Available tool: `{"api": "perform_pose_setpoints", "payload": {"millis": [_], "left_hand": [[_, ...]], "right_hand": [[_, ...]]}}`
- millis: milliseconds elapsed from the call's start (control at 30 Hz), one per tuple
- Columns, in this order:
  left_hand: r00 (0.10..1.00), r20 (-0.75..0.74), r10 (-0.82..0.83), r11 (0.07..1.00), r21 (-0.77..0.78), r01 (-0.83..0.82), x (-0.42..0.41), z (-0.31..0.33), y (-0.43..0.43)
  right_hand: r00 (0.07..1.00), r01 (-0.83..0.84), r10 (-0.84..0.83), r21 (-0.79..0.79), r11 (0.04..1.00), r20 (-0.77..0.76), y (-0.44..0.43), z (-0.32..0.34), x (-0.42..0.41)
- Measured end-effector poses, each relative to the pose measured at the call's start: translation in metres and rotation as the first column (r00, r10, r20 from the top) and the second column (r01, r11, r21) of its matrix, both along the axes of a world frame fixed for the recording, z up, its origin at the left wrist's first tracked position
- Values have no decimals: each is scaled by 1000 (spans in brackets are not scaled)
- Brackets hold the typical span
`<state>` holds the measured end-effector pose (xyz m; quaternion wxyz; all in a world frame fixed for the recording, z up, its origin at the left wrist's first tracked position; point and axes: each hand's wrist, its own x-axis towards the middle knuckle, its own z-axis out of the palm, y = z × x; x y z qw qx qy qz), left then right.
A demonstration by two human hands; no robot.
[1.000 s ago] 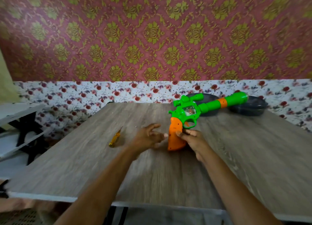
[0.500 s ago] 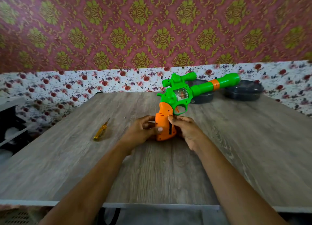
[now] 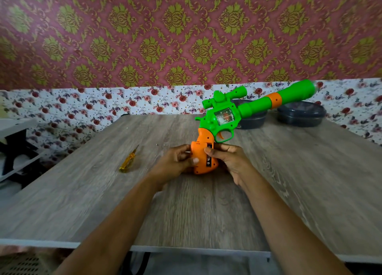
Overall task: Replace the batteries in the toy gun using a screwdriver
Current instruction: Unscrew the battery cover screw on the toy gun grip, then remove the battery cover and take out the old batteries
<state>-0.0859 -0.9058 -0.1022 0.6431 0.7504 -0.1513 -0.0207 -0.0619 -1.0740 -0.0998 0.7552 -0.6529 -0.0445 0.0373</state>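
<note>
A grey wood-grain table (image 3: 186, 212) with a pale front edge fills the middle. Behind the table, the wall carries a white band of red floral paper (image 3: 82, 109), and above it maroon damask wallpaper (image 3: 186, 37) with olive-gold medallions. Left of the table stands a white shelf unit (image 3: 16, 128) on dark supports.

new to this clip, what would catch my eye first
The green and orange toy gun dominates the middle of the wooden table, barrel angled up to the right. The left hand and right hand grip its orange handle. A yellow screwdriver lies on the table to their left.
</note>
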Motion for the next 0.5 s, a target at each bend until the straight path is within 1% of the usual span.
{"api": "perform_pose_setpoints", "payload": {"millis": [167,300,400,500], "left_hand": [[1000,-6,-20,1000,-21,20,0,1,1],[1000,-9,2,1000,-28,-2,-1,1,3],[999,-22,23,1000,-19,-24,-1,1,4],[994,-46,103,993,-56,-105,-1,3,4]], "right_hand": [[999,-29,29,24,999,16,-2,0,0],[995,-86,84,38,996,46,-1,1,-2],[998,-40,39,19,999,51,0,1,-2],[1000,12,-12,14,1000,27,1,2,0]]}}
